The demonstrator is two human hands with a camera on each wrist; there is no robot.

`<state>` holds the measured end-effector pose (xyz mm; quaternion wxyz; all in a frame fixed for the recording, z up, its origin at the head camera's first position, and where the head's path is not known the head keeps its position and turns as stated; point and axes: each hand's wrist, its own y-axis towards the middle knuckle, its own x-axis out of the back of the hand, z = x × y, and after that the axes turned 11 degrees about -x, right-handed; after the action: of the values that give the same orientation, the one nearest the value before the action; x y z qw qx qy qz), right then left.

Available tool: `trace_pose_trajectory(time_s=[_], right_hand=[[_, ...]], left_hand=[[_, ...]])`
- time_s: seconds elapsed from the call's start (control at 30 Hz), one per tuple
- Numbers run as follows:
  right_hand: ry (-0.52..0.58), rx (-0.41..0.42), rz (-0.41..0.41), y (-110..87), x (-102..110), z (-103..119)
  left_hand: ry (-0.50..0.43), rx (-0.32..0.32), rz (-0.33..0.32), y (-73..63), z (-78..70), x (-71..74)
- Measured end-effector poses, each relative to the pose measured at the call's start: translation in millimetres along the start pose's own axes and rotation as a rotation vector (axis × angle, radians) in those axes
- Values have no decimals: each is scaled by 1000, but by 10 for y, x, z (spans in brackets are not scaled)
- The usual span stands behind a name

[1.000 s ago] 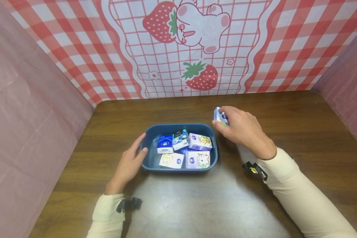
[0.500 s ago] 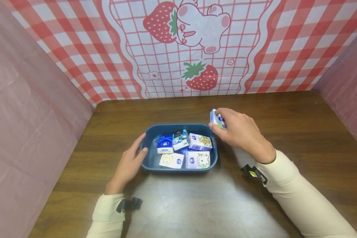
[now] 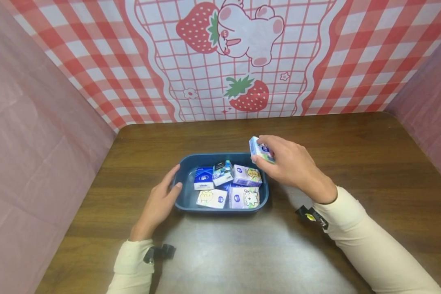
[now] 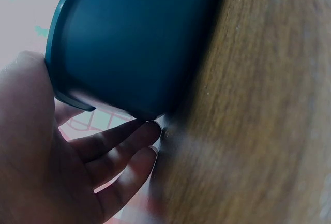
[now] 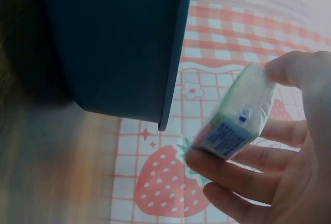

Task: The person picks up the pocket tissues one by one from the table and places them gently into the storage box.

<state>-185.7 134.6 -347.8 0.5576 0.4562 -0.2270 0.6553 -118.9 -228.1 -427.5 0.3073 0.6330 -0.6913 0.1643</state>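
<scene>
My right hand [image 3: 294, 165] pinches a small pack of pocket tissues [image 3: 260, 150] between thumb and fingers, above the far right corner of a dark blue plastic bin [image 3: 220, 210]. The right wrist view shows this tissue pack [image 5: 238, 115] tilted, beside the bin's outer wall [image 5: 114, 43]. At the bin's left end rests my left hand [image 3: 158, 204], thumb at the rim and fingers along the outside. In the left wrist view its fingertips [image 4: 150, 131] lie low against the bin wall. Inside the bin are several tissue packs, among them a blue one [image 3: 204, 178] and a white-and-lilac one [image 3: 244, 197].
The bin stands on a brown wood-grain table [image 3: 139, 143]. Behind the table hangs a red-and-white checked cloth [image 3: 132, 65] with strawberries and a cartoon rabbit. Pale pink cloths [image 3: 40, 134] flank both sides.
My right hand has carried its tissue pack leftward and slightly nearer, from right of the bin to over its far right corner. The left hand and the bin have stayed put.
</scene>
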Motion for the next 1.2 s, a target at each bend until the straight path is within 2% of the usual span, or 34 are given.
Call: trace_pose_trajectory(time_s=[0.23,0.4,0.7,1.2], right_hand=[[67,82,15,-14,-29,28],[73,122,24,-29,-62,54],[97,155,74,-70,-144,104],[82,232,102,-136,-273,206]], left_hand=[[2,12,-1,-1,-4,1],[-1,3,1,-11,-14,6],[-6,2,6,-7,-8,4],[-5,-9,-3,-6,-7,7]])
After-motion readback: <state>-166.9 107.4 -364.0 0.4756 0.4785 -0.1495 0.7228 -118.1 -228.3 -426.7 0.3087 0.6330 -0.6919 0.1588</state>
